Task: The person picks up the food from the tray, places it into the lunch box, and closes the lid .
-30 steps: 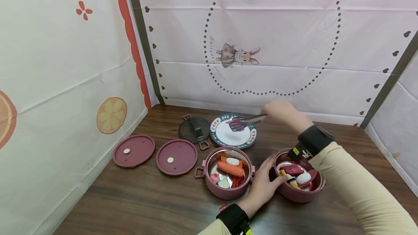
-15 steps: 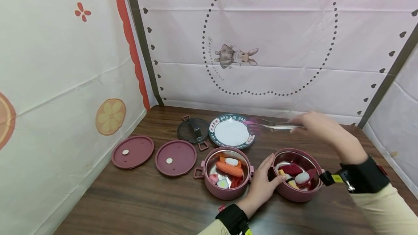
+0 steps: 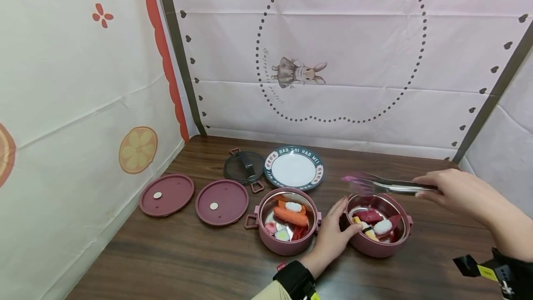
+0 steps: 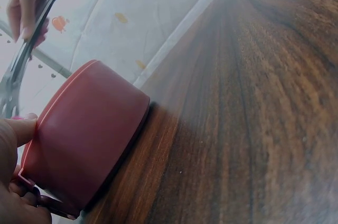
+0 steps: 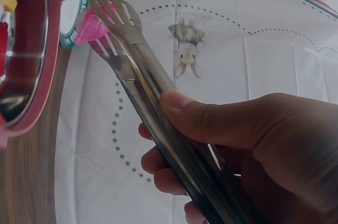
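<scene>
In the head view my right hand (image 3: 462, 193) holds metal serving tongs (image 3: 395, 186) above the back rim of the right pink pot (image 3: 374, 249). Between the slotted tong ends is a small bright-pink piece (image 5: 94, 26), its kind unclear. My left hand (image 3: 331, 235) grips the left side of that pot at its handle, thumb on the rim. Toy food lies inside, including a white rice piece (image 3: 382, 227) and a dark red piece (image 3: 369, 216). The left pink pot (image 3: 287, 246) contains a toy sausage (image 3: 290, 216), an egg slice (image 3: 283, 234) and other pieces.
A round plate (image 3: 269, 170) with a green lettered rim lies behind the pots. Beside it is a dark glass lid (image 3: 233, 168) with a handle. Two flat pink lids (image 3: 222, 193) lie at the left. Cloth-covered walls (image 3: 354, 59) enclose the wooden table (image 3: 187, 263).
My right hand has moved right with the tongs and pink piece, from over the plate to the back of the right pot. My left hand has stayed on the pot.
</scene>
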The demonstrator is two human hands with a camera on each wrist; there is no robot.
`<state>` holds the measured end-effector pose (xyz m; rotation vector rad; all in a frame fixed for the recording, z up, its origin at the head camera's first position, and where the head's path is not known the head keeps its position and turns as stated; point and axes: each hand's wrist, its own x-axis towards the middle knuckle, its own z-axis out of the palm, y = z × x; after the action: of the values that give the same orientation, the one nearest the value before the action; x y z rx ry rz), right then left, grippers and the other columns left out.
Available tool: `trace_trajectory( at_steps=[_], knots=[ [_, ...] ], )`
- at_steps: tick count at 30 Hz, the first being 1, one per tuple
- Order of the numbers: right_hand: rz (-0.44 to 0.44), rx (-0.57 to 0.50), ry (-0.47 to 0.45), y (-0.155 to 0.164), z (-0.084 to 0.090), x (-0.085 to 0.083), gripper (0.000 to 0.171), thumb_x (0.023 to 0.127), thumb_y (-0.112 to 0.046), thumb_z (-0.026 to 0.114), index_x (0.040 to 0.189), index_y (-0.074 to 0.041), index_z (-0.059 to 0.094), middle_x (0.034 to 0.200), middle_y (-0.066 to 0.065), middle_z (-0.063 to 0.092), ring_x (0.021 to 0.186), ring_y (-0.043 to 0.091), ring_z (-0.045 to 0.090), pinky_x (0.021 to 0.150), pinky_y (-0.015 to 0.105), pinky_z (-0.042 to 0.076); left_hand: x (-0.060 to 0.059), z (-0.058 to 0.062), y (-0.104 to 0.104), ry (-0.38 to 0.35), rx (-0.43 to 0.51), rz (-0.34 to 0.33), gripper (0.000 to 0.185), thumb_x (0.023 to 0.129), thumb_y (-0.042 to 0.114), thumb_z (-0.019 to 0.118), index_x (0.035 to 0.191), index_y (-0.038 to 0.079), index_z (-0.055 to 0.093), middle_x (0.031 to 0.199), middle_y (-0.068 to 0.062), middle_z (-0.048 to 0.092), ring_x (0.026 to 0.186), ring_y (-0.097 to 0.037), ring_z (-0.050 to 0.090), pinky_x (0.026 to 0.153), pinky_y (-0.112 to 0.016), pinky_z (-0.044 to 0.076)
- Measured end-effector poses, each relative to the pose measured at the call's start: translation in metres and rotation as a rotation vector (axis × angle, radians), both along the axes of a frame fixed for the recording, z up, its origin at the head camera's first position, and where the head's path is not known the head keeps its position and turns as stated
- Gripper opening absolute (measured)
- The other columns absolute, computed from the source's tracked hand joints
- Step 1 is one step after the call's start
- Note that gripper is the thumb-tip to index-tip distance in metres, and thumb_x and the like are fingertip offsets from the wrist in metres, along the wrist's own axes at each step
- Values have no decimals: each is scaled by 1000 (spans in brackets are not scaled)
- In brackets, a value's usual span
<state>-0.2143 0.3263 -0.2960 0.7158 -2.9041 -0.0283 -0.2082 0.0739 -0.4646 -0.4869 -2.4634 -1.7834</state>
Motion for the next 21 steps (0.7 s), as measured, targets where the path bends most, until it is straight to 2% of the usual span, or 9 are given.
trace_trajectory(
  at_steps=[8,18,21],
  knots=[
    [-94,28,-37,20,-8,15,35,84,-27,77,109,-3,75,99,15,75,89,34,71,74,57,54,0,1,0,3,5,-1,67,91,26,73,150,12,45,156,-5,45,145,-23,41,120,-43,34],
    [-116,-10,-22,31,-14,26,34,83,-27,78,109,-4,75,95,9,74,81,26,68,67,51,53,0,1,-1,2,5,-9,67,92,25,72,151,10,44,157,-8,43,146,-25,40,121,-44,32],
    [-120,-17,-12,36,-16,27,38,83,-27,78,110,-1,73,98,14,74,85,31,69,71,54,53,0,2,0,-3,10,-8,67,91,25,72,150,10,44,157,-8,43,146,-25,40,121,-44,32]
  ],
)
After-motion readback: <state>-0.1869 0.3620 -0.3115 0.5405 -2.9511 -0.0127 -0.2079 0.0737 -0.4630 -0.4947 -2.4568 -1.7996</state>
